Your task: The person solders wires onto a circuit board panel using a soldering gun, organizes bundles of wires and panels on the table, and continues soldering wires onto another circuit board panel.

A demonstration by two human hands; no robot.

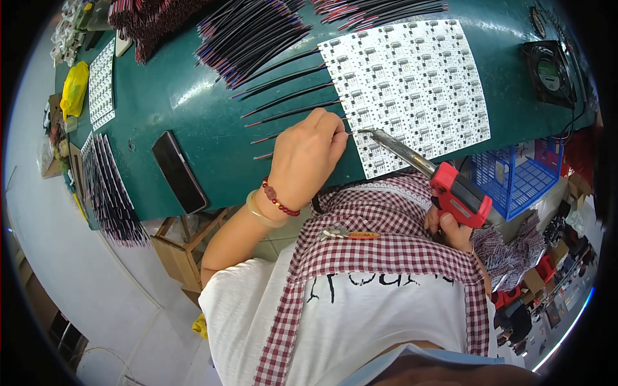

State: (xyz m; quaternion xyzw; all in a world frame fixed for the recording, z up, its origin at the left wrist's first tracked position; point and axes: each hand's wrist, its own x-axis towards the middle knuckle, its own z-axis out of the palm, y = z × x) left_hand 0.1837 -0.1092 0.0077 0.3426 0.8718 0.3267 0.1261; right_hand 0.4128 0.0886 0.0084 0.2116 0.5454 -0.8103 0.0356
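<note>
My left hand [308, 149] is closed in a pinch on a thin wire end [348, 133] at the left edge of a white circuit board panel [444, 83]. In my right hand [452, 230] is a red and black soldering gun [460, 193], its metal barrel slanting up and left. The tip meets the panel's edge close to the pinched wire; whether they touch, I cannot tell. Several black cables [286, 87] stick out leftward from the panel's edge in a spaced row. The lower ones run partly behind my left hand.
Behind lies a large heap of black cables [251, 35]. A phone [179, 171] rests left of my hand on the green table [212, 128]. Farther left are a panel with cables [111, 186] and a yellow bag [74, 90]. A small fan [549, 74] stands right, above a blue crate [518, 174].
</note>
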